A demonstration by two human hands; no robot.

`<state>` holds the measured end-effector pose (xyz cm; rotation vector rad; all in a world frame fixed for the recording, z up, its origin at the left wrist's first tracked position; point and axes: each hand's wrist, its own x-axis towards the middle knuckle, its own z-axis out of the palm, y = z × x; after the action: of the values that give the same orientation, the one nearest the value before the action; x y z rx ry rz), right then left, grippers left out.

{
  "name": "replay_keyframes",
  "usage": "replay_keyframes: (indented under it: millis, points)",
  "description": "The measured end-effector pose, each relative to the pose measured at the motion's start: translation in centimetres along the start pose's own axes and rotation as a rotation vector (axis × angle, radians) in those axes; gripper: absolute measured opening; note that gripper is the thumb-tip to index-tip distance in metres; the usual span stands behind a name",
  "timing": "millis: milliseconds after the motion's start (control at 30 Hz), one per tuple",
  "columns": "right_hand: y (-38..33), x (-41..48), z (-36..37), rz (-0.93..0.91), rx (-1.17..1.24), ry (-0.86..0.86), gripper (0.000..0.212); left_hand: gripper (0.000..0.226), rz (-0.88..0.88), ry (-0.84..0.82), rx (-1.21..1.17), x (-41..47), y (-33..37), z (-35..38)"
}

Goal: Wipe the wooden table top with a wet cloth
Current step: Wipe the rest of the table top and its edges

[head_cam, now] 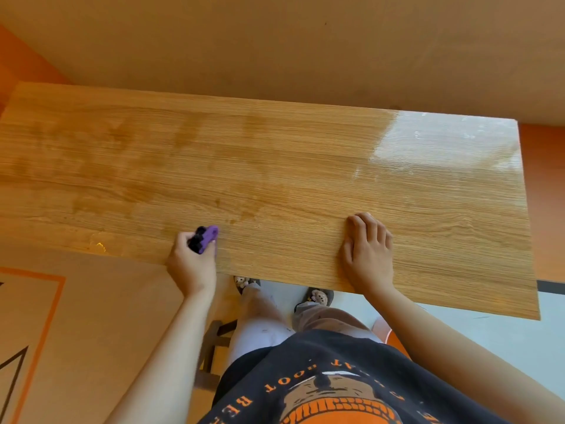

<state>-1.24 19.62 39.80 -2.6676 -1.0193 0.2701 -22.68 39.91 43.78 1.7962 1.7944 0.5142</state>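
The black shirt [321,384] carries orange print, seen upside down and only partly legible, "BE" at its near edge. The left hand [191,264] is clenched around a bunched purple and black cloth [204,239] pressed on the wooden table top [275,166] by its near edge; the right hand [368,250] lies flat, fingers loose, on the wood, well apart from the cloth. Damp streaks darken the left half; glare whitens the far right corner. A cardboard box [85,325] stands beside the table at the left

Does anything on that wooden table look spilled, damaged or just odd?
One thing: a small pale, yellowish blemish on the table top near its front edge, left of the left hand gripping the purple cloth. Whether it is a chip or residue is unclear. Darker patches across the left half look like damp wipe marks.
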Motion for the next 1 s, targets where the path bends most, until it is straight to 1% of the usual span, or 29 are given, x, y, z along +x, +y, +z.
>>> replay_keyframes:
  millis: [33,100,200,233,267,300,367,500,600,700,767,833,867,1000]
  points:
    - [0.0,0.0,0.0,0.003,-0.001,-0.001,0.046,0.022,0.031,-0.036,-0.023,-1.1,0.9,1.0]
    - [0.0,0.0,-0.1,0.0,-0.005,0.002,0.046,0.021,0.142,-0.18,-0.072,-4.0,2.9,3.3]
    - [0.0,-0.1,0.1,-0.002,-0.001,0.011,0.044,0.019,0.425,-0.439,-0.103,-8.3,6.3,6.6]
    - [-0.1,-0.2,0.2,0.0,-0.003,0.01,0.042,0.02,0.518,-0.485,-0.09,-9.3,7.2,7.4]
    - [-0.1,-0.2,0.3,0.002,-0.005,0.011,0.041,0.022,0.571,-0.505,-0.088,-9.7,7.9,8.1]
    - [0.0,-0.2,0.3,0.004,-0.006,0.018,0.041,0.023,0.574,-0.509,-0.091,-9.6,8.3,8.5]
    - [0.0,-0.1,0.1,0.003,-0.002,0.027,0.042,0.025,0.499,-0.482,-0.099,-8.2,8.0,8.7]
    - [-0.1,-0.1,0.0,-0.002,0.003,0.012,0.044,0.021,0.337,-0.26,-0.101,-2.2,4.9,6.1]
    - [-0.2,-0.2,0.0,0.003,0.008,0.008,0.044,0.02,0.213,-0.117,-0.055,2.5,2.3,3.0]
    - [-0.3,-0.2,-0.1,0.009,-0.001,0.009,0.044,0.023,0.109,-0.005,-0.014,5.1,1.1,0.7]
    - [-0.2,-0.2,-0.1,0.014,0.001,-0.002,0.044,0.023,0.076,0.023,-0.016,5.2,1.4,0.6]
    - [-0.1,0.0,-0.2,0.034,0.029,-0.002,0.045,0.021,0.086,-0.012,-0.049,4.3,2.3,1.1]
    - [-0.1,0.1,-0.3,0.045,0.047,0.002,0.044,0.021,0.12,-0.063,-0.067,3.5,2.7,1.7]
    - [-1.0,1.5,-0.3,0.073,0.102,0.06,0.04,0.026,0.374,-0.391,-0.052,-1.2,5.1,5.1]
